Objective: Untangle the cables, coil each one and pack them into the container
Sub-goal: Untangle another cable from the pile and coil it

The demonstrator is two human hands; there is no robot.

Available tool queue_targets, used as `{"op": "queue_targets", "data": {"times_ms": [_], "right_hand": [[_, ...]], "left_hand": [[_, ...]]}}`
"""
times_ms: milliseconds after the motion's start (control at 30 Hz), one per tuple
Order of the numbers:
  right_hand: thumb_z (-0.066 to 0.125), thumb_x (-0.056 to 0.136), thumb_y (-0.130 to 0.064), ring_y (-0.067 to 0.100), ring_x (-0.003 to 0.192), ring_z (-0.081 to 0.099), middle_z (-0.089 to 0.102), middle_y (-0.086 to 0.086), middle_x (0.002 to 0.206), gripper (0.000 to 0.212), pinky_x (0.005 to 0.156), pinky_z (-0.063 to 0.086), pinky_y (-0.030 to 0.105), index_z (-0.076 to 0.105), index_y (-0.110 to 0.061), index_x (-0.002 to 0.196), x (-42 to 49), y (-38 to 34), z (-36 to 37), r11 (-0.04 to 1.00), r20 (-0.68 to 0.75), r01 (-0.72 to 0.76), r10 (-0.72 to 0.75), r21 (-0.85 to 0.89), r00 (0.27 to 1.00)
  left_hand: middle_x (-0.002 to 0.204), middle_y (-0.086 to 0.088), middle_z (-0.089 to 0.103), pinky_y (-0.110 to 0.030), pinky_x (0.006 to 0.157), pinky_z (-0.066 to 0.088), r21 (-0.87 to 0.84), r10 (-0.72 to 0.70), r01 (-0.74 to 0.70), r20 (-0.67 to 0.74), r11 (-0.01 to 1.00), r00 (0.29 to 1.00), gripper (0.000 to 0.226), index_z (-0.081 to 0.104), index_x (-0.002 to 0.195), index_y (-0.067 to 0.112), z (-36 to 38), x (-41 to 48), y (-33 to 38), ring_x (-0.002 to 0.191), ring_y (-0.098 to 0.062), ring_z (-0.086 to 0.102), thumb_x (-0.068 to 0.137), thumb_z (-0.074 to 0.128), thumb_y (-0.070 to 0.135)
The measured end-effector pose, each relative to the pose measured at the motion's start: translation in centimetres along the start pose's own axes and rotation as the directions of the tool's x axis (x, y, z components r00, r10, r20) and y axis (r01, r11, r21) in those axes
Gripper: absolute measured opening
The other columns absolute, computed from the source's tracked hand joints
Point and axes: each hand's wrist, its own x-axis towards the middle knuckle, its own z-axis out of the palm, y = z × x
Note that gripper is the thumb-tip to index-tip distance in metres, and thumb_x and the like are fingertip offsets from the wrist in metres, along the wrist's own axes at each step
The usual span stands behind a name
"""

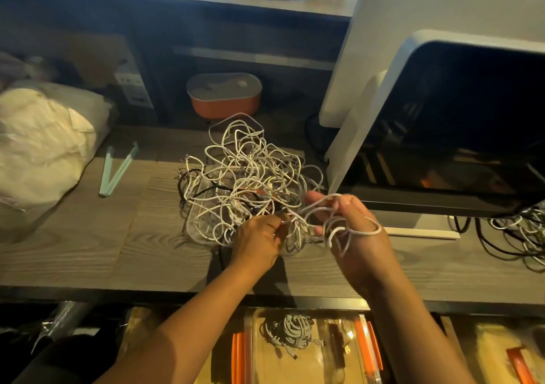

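Observation:
A big tangle of white cables (250, 171) with a few black strands lies on the wooden desk (88, 236), piled over a clear plastic tray (200, 224). My left hand (259, 239) pinches a strand at the tangle's near edge. My right hand (351, 230) holds several loops of white cable (339, 227) wound around its fingers, just right of the pile. Below the desk edge stands a clear container with orange clips (309, 348) holding a coiled white cable (289, 327).
A large white machine with a dark window (442, 103) stands at the right. More cables (519, 230) lie at the far right. An orange box with a grey lid (224, 97) sits behind the pile. A pale bag (44, 141) and green strips (118, 168) lie left.

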Motion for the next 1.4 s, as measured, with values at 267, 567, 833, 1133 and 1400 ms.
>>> {"op": "queue_targets", "data": {"times_ms": [267,567,833,1133,1400], "right_hand": [[0.065,0.086,-0.028,0.006,0.060,0.060,0.064,-0.006,0.071,0.006,0.057,0.053,0.025,0.066,-0.024,0.082,0.7,1.8,-0.2,0.423,0.090,-0.015,0.225,-0.906,0.970],[0.053,0.086,-0.035,0.007,0.099,0.065,0.069,-0.008,0.112,0.027,0.074,0.050,0.027,0.067,-0.013,0.094,-0.3,0.5,0.7,1.000,0.062,-0.016,0.016,-0.007,0.998],[0.064,0.089,-0.025,0.009,0.067,0.059,0.063,0.003,0.089,0.020,0.056,0.047,0.024,0.054,-0.016,0.103,0.7,2.5,-0.1,0.672,-0.032,-0.155,0.193,-0.724,0.981],[0.054,0.094,-0.033,0.003,0.075,0.057,0.061,-0.005,0.080,0.029,0.069,0.045,0.028,0.067,-0.025,0.069,2.0,1.9,0.0,0.719,0.125,0.162,-0.105,-0.675,0.987],[0.045,0.096,-0.031,0.013,0.059,0.059,0.063,0.004,0.072,0.026,0.048,0.046,0.021,0.055,-0.010,0.086,1.1,0.7,0.9,0.997,0.005,0.037,-0.037,-0.072,0.999]], "left_hand": [[0.071,-0.002,0.071,-0.027,0.048,0.050,0.094,0.385,-0.374,-0.164,0.923,0.908,0.027,0.069,0.093,0.022,-0.2,1.5,1.1,0.058,-0.025,0.066,0.089,0.045,0.034],[0.111,-0.007,0.065,-0.033,0.087,0.041,0.003,0.094,-0.094,-0.015,0.996,0.995,0.024,0.068,0.108,0.019,0.5,0.9,-1.0,0.105,-0.027,0.057,0.089,0.055,0.010],[0.143,0.012,0.042,-0.028,0.109,0.012,0.301,0.202,-0.201,0.028,0.932,0.979,0.047,0.035,0.140,0.033,0.2,3.3,-0.1,0.127,-0.013,0.041,0.095,0.048,0.033],[0.124,0.006,0.059,-0.033,0.096,0.033,0.206,0.195,-0.183,-0.040,0.961,0.980,0.008,0.068,0.092,0.016,1.4,2.9,-2.9,0.122,-0.026,0.045,0.085,0.065,0.018],[0.106,0.001,0.064,-0.028,0.100,0.025,0.084,0.130,-0.122,-0.099,0.989,0.987,0.022,0.062,0.111,0.016,0.6,3.0,-3.1,0.109,-0.020,0.049,0.090,0.060,0.021]]}}
